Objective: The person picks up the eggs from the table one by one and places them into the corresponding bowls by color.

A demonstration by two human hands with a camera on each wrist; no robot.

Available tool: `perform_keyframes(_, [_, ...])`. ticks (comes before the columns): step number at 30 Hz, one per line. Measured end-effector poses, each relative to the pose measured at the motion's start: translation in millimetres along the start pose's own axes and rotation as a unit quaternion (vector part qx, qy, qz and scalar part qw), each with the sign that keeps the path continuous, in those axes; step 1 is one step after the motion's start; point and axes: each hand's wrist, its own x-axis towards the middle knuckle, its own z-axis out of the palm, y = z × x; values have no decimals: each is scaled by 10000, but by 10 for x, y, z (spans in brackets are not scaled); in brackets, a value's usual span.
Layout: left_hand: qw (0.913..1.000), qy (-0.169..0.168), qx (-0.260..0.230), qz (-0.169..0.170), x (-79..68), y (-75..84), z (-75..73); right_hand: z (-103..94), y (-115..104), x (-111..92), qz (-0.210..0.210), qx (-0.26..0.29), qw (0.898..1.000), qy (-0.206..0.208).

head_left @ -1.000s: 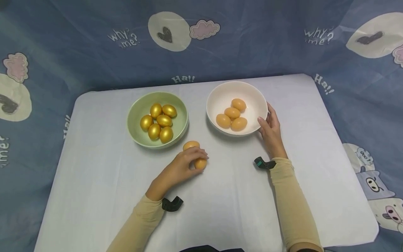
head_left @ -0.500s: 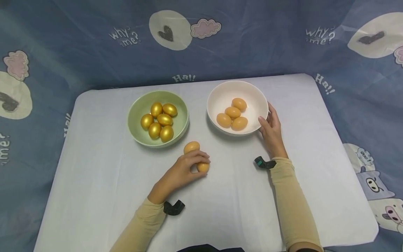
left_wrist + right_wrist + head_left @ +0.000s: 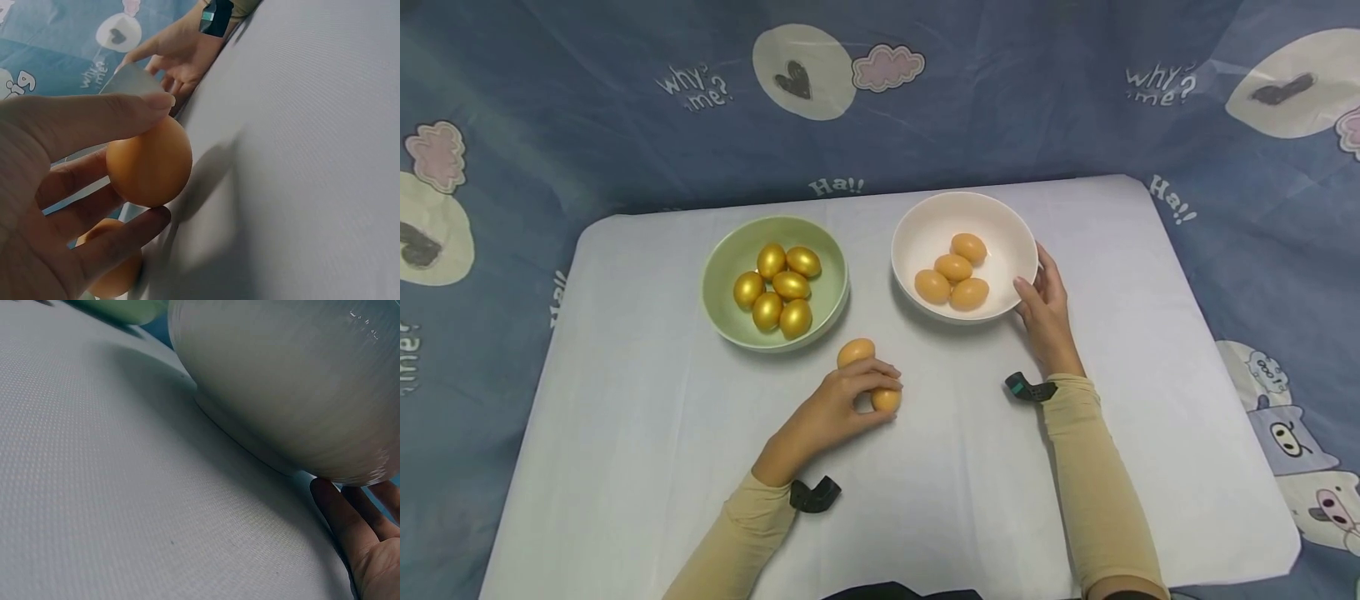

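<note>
In the head view my left hand [image 3: 835, 400] is at the middle of the table, pinching an orange-brown egg [image 3: 886, 400] between thumb and fingers. The left wrist view shows this egg [image 3: 150, 164] close up, thumb on top and fingers around its side. A second egg [image 3: 855, 351] lies just beyond the fingers, partly hidden by them. My right hand [image 3: 1047, 312] grips the right side of a white bowl [image 3: 1003, 237], its thumb over the rim and fingers against the outer wall. Several orange-brown eggs [image 3: 953, 267] lie inside that bowl.
To the left of the white bowl stands a green bowl [image 3: 722, 292] with several shiny golden eggs [image 3: 791, 286]. Both are near the far edge of a table with a white cover [image 3: 647, 417]. A blue printed cloth [image 3: 625, 125] hangs behind.
My left hand has shifted slightly to the right and nearer to me with the pinched egg, baring more of the second egg. My right hand and both bowls stay put.
</note>
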Motion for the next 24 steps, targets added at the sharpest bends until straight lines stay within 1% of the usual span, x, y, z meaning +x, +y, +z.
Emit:
perform_keyframes(10, [9999, -2, -102, 122, 81, 38, -70, -6, 0, 2, -53, 83, 9999, -72])
perform_keyframes(15, [9997, 6, 11, 235, 159, 76, -125, -5, -2, 10, -72, 104, 9999, -81])
perform_keyframes(19, [9993, 19, -23, 371, 263, 127, -182, -13, 3, 13, -61, 167, 9998, -111])
perform_keyframes(22, [9990, 12, -151, 432, 374, 175, -240, -17, 6, 12, -38, 145, 9998, -96])
perform_keyframes(24, [9988, -4, -132, 467, 456, 205, -285, -13, 9, 11, -18, 75, 9999, -65])
